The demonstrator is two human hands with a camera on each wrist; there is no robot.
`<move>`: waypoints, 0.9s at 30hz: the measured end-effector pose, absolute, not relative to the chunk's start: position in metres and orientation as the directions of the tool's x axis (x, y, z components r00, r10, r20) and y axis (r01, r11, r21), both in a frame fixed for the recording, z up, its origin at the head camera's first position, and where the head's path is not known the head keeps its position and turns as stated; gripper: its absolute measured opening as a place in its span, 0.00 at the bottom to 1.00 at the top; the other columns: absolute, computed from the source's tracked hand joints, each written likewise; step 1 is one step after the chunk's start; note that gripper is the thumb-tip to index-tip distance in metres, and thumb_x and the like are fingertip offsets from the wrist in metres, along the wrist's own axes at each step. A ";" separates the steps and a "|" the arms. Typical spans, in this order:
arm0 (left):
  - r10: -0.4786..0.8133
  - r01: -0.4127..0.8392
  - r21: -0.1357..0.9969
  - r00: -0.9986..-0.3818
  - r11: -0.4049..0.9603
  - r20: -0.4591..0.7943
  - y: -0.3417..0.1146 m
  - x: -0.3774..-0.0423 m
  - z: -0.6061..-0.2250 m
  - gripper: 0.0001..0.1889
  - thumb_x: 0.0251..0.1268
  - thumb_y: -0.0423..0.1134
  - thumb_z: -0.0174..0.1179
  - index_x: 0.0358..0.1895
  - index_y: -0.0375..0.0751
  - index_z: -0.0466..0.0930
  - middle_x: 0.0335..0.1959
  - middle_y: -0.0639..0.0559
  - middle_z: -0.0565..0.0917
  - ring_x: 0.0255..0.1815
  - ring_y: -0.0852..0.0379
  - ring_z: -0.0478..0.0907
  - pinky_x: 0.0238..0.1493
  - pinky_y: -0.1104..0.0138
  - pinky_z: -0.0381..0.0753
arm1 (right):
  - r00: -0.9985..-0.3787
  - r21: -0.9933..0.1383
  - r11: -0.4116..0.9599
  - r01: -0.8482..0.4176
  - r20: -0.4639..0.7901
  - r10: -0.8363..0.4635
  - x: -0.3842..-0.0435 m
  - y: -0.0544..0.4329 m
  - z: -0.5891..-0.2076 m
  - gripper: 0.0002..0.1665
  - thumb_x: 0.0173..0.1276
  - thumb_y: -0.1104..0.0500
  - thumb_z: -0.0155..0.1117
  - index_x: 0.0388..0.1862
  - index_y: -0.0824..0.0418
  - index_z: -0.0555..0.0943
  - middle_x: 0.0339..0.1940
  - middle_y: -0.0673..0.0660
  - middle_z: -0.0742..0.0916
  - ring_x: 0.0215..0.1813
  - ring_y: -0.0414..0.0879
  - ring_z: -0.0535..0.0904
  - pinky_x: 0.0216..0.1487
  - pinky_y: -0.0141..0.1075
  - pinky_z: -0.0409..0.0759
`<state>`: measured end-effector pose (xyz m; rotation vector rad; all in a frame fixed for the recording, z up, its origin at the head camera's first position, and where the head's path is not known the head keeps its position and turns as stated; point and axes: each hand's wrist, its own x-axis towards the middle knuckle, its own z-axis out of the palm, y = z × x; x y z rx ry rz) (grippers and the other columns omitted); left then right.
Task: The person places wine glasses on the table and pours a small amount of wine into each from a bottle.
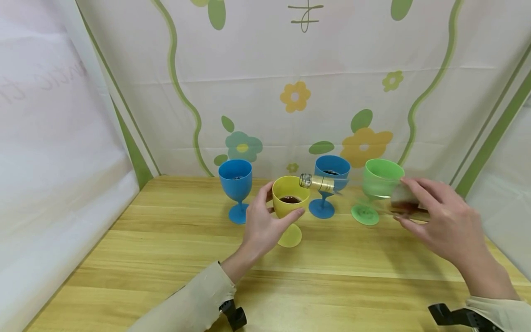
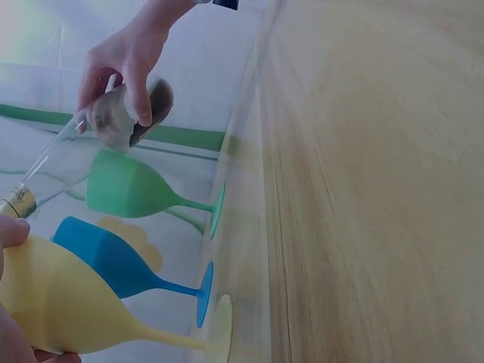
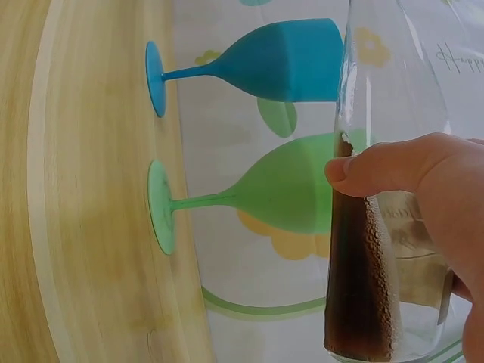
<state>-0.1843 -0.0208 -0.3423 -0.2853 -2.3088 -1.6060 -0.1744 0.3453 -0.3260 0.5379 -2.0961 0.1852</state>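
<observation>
My left hand (image 1: pixel 267 219) grips the bowl of a yellow goblet (image 1: pixel 290 210), thumb on the near side; dark liquid lies inside it. In my right hand (image 1: pixel 448 219) is a clear glass bottle (image 3: pixel 359 280), held by its body and tipped nearly level. Dark, bubbly liquid collects along the bottle's lower side. Its gold-banded neck (image 1: pixel 321 183) points left, with the mouth at the goblet's right rim. Behind the bottle stand a blue goblet (image 1: pixel 333 168) with dark liquid in it and a green goblet (image 1: pixel 381 177), partly covered by the bottle.
Another blue goblet (image 1: pixel 235 180), also with dark liquid, stands left of the yellow one. All stand on a wooden table (image 1: pixel 332 295). A white cloth backdrop (image 1: pixel 249 55) printed with flowers rises at the table's back edge, and white sheets hang at both sides.
</observation>
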 end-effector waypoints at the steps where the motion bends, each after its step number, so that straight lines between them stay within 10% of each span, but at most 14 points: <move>1: -0.014 0.335 0.875 -0.932 0.348 0.362 -0.021 -0.184 -0.342 0.44 0.57 0.47 0.82 0.75 0.44 0.70 0.67 0.50 0.82 0.67 0.50 0.80 0.60 0.53 0.89 | -0.472 0.081 0.892 -0.445 0.825 -0.310 -0.174 0.346 -0.326 0.52 0.74 0.19 0.41 0.63 0.59 0.85 0.54 0.64 0.88 0.51 0.64 0.83 0.31 0.66 0.79; 27: 0.051 0.359 0.873 -0.930 0.332 0.363 -0.028 -0.182 -0.345 0.44 0.57 0.48 0.82 0.76 0.46 0.69 0.67 0.51 0.81 0.68 0.50 0.80 0.61 0.53 0.89 | -0.432 0.106 0.866 -0.489 0.833 -0.346 -0.172 0.342 -0.314 0.47 0.77 0.23 0.44 0.64 0.59 0.86 0.55 0.67 0.88 0.56 0.70 0.81 0.50 0.69 0.77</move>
